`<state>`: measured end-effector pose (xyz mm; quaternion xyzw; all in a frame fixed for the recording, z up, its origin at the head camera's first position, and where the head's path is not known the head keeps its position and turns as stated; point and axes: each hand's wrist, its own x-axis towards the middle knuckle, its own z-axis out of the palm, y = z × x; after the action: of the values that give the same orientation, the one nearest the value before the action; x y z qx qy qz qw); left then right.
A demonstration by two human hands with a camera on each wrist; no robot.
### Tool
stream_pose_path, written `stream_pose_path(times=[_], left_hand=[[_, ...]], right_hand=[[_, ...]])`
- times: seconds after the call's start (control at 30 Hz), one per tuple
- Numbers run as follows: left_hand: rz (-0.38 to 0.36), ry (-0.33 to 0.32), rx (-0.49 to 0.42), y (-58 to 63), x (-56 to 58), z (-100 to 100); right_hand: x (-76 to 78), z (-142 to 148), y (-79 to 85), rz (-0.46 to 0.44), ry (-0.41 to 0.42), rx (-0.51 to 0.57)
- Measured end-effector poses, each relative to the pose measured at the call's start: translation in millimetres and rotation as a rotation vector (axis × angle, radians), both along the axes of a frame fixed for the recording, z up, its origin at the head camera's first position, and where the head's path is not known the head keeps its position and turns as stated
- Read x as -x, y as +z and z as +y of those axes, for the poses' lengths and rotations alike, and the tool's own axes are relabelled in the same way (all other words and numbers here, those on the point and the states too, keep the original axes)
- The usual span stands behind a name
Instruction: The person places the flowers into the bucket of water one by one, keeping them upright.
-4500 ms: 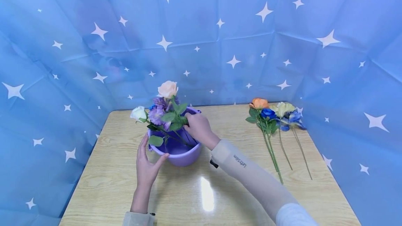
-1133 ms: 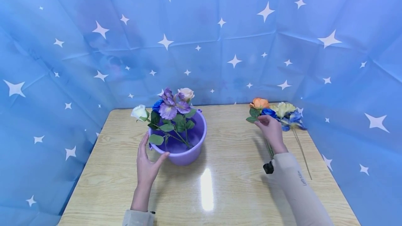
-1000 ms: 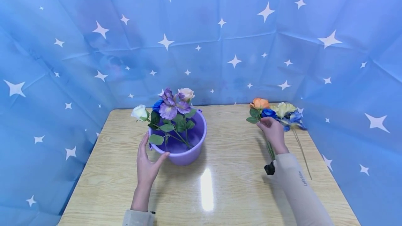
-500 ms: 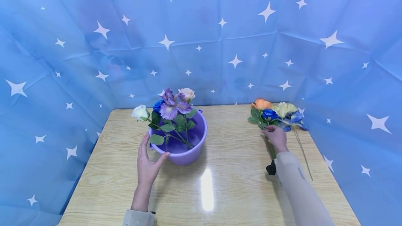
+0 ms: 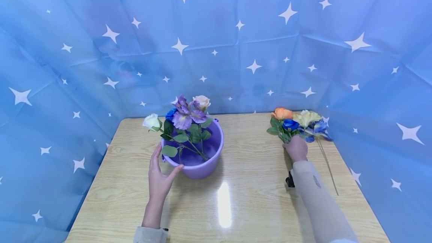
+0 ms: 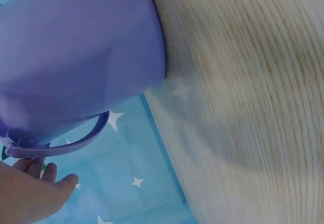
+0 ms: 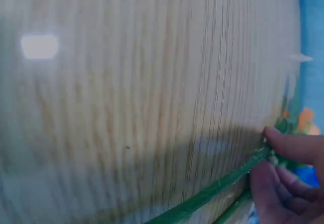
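Right hand (image 5: 296, 148) pinching a green stem (image 7: 217, 185) at the right of the table (image 5: 253, 160).
The stem runs near to far, toward the blue flower (image 5: 290, 124); left hand (image 5: 159, 181), spread wide, touches the bucket (image 5: 199, 171) at left.

Blurred lettering (image 5: 317, 182) on right sleeve (image 5: 322, 207), unreadable.

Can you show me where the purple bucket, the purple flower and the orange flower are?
Purple bucket (image 5: 201, 172): head view, front outer wall.
Purple flower (image 5: 183, 119): head view, lower petal.
Orange flower (image 5: 282, 113): head view, middle petals.
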<state>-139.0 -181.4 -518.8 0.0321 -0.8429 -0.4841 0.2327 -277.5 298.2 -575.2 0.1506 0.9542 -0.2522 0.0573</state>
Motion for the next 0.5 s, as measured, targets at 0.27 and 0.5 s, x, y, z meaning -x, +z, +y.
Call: stream_pose_path(times=[0.27, 0.5], left_hand=[[-0.015, 0.005, -0.006, 1.4, -0.7, 0.0], [-0.015, 0.000, -0.014, 2.5, -1.1, 0.6]], right_hand=[[-17.9, 0.4, 9.5, 0.015, 0.027, 0.031], [-20.8, 2.5, 13.4, -0.013, 0.013, 0.131]])
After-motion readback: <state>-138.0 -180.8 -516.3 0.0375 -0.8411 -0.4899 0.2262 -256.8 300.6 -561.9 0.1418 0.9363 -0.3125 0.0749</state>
